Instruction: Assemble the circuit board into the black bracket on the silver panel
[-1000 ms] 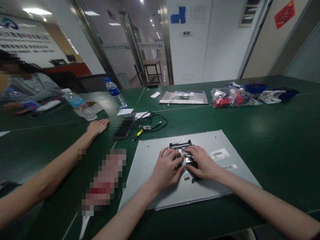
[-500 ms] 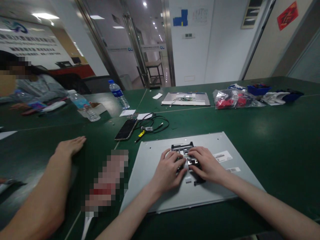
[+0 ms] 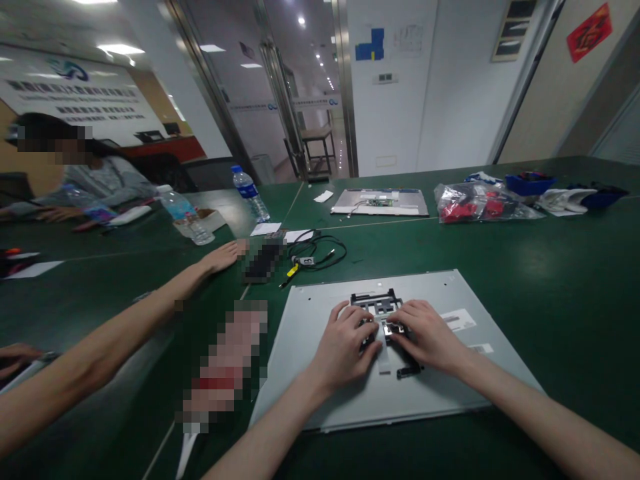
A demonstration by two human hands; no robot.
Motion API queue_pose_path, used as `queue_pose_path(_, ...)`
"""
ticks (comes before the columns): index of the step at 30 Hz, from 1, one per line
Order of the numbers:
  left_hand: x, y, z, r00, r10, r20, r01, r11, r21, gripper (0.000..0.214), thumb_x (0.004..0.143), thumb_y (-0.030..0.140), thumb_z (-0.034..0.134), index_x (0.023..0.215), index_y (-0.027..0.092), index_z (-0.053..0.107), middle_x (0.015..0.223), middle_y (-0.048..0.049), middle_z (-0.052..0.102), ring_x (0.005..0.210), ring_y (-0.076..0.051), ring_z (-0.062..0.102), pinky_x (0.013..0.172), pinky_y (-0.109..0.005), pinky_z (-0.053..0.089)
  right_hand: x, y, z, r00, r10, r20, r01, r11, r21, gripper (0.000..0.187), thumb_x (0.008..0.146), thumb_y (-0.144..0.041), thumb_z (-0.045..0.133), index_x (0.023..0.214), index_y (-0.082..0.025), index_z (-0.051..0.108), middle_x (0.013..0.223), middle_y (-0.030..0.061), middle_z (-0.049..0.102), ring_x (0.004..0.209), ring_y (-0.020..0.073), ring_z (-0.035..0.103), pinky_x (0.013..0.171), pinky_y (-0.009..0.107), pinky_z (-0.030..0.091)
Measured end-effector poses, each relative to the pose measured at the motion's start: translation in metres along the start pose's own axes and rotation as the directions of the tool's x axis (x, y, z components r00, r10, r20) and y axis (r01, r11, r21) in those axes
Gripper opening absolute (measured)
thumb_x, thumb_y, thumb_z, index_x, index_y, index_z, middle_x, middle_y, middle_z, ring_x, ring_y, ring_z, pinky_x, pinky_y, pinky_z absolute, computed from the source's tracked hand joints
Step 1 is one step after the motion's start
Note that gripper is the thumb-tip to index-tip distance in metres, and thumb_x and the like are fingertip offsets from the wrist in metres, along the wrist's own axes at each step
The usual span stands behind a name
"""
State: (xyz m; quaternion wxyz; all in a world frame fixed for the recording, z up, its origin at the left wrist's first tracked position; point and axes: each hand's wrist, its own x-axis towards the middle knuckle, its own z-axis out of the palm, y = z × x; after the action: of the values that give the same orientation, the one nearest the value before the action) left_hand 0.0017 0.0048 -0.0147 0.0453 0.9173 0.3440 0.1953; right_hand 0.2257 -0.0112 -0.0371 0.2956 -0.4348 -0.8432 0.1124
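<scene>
Head: left hand [image 3: 347,343], right hand [image 3: 430,333] half-curled, pinching black frame [image 3: 409,371]; label [image 3: 459,319] unreadable; cable tag [image 3: 306,261] "B".

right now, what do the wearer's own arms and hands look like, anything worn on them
The left grip and right grip are bare, slender-fingered hands, with no glove or ring visible. The left forearm and right forearm are slim and uncovered; no sleeve, watch, cable or marking shows.

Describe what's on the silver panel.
A black frame under the left hand and right hand, a pale strip and two white labels. The hands hide part of the frame.
</scene>
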Motion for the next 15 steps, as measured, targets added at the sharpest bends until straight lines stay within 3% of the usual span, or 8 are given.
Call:
queue_pose_path(10,0.0016,0.0015,-0.0005,0.999,0.018,-0.031,-0.018,1.0,-0.014,0.02,0.085,0.028,0.064,0.105,0.024,0.066,0.109,-0.0064,0.065,0.106,-0.026,0.057,0.106,-0.055,0.034,-0.0028,-0.0019,0.006,0.996,-0.092,-0.004,0.092,0.995,0.027,0.026,0.087,-0.014,0.062,0.111,-0.024,0.062,0.119,0.0102,0.061,0.108,0.0265,0.057,0.091,0.045,0.046)
queue_pose_path(15,0.0021,0.0,0.0005,1.0,0.018,-0.025,-0.018,1.0,-0.017,0.02,0.086,0.028,0.062,0.105,0.024,0.066,0.108,-0.0065,0.065,0.106,-0.026,0.057,0.107,-0.056,0.033,-0.0038,-0.0045,0.0092,0.993,-0.119,-0.013,0.119,0.992,0.028,0.015,0.088,-0.015,0.064,0.101,-0.023,0.064,0.124,0.0101,0.059,0.112,0.0267,0.056,0.093,0.047,0.047)
